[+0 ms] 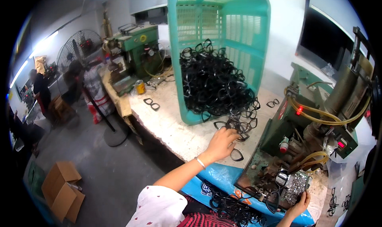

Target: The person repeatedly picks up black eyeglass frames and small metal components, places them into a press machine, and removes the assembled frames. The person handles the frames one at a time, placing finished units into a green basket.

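My left hand (223,142) reaches to the near edge of a large heap of black eyeglass frames (215,81). Its fingers are apart, with the tips touching frames that spill onto the table. One loose eyeglass frame (236,155) lies just below that hand. The heap sits in a green plastic basket (179,32) tipped on its side. At the lower right, my right hand (300,206) is closed at the edge of a pile of small shiny metal bits (296,187) on the green machine (264,141); what its fingers grip is hidden. A black eyeglass frame (273,202) hangs beside the machine's metal cylinder.
More black frames (234,207) lie on blue plastic sheeting (223,173) near my lap. Single frames (151,104) rest on the pale table (171,127). Another green machine (139,42) and a yellow can (140,87) stand behind. A floor fan (79,49), cardboard box (61,189) and other people (41,87) are leftward.
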A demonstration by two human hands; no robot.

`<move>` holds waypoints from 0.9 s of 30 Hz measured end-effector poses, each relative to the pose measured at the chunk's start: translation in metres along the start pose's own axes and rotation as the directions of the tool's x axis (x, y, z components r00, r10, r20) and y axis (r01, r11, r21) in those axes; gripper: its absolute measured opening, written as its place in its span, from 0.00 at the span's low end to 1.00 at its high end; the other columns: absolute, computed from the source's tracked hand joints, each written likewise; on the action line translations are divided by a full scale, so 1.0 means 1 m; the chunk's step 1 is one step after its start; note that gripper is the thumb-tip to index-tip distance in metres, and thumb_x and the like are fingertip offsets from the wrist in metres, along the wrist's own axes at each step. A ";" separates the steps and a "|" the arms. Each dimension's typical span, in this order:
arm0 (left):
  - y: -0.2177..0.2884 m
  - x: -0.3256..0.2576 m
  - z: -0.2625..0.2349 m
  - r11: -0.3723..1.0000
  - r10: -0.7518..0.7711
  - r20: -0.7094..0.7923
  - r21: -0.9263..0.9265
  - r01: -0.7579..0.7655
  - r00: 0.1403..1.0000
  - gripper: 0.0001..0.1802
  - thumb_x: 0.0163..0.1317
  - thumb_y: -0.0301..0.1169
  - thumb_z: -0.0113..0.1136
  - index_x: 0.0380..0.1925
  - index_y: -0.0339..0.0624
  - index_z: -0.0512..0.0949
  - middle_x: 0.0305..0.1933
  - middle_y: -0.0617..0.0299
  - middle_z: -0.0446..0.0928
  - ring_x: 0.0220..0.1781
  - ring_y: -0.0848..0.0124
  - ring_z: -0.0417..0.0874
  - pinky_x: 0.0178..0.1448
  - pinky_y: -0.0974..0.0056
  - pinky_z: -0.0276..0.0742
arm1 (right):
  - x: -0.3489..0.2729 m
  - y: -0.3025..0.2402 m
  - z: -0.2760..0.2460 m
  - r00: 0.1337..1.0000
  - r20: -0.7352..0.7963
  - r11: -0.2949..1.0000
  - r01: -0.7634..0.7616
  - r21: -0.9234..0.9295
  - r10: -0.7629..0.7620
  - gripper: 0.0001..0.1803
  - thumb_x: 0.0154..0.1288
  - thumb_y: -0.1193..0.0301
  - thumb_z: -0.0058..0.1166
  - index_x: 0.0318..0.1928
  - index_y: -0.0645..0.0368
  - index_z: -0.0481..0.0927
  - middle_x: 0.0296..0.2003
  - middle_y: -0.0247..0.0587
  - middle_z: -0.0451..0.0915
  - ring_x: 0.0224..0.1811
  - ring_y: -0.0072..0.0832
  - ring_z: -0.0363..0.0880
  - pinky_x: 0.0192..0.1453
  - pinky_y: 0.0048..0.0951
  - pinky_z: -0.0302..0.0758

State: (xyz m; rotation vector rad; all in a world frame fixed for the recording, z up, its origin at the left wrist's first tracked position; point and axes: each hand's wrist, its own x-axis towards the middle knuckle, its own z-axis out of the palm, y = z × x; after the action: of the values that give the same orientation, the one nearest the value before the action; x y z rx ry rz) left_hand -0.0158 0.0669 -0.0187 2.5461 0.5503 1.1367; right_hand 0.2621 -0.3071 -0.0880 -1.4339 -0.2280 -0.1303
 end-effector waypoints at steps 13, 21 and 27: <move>-0.039 -0.016 0.044 0.991 -0.131 -0.091 -0.033 0.128 0.987 0.09 0.45 0.26 0.69 0.31 0.42 0.85 0.51 0.52 0.82 0.54 0.53 0.77 0.62 0.51 0.70 | -0.031 -0.016 -0.007 0.960 0.118 0.909 0.278 -0.309 -0.253 0.07 0.65 0.81 0.57 0.43 0.67 0.81 0.40 0.35 0.81 0.43 0.22 0.78 0.51 0.22 0.74; -0.005 -0.002 0.039 0.082 -0.424 0.451 -0.845 0.529 0.786 0.12 0.75 0.35 0.48 0.36 0.38 0.75 0.32 0.56 0.81 0.30 0.72 0.79 0.34 0.70 0.73 | -0.044 -0.115 0.073 0.898 0.366 0.923 0.330 -0.199 -0.242 0.08 0.57 0.80 0.62 0.39 0.65 0.84 0.37 0.42 0.85 0.42 0.31 0.82 0.51 0.29 0.76; 0.038 -0.023 0.065 -0.291 -0.423 0.547 -0.837 0.463 0.723 0.16 0.77 0.39 0.43 0.36 0.39 0.73 0.33 0.49 0.81 0.29 0.67 0.79 0.33 0.68 0.74 | -0.045 -0.109 0.122 0.900 0.399 0.983 0.184 0.017 -0.176 0.23 0.57 0.80 0.61 0.55 0.66 0.74 0.39 0.39 0.83 0.41 0.21 0.81 0.50 0.23 0.75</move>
State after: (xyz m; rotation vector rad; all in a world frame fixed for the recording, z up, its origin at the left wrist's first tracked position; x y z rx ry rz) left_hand 0.0281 0.0157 -0.0595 0.7431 0.3345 0.6354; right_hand 0.1848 -0.2032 0.0217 -1.4490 -0.6998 0.0124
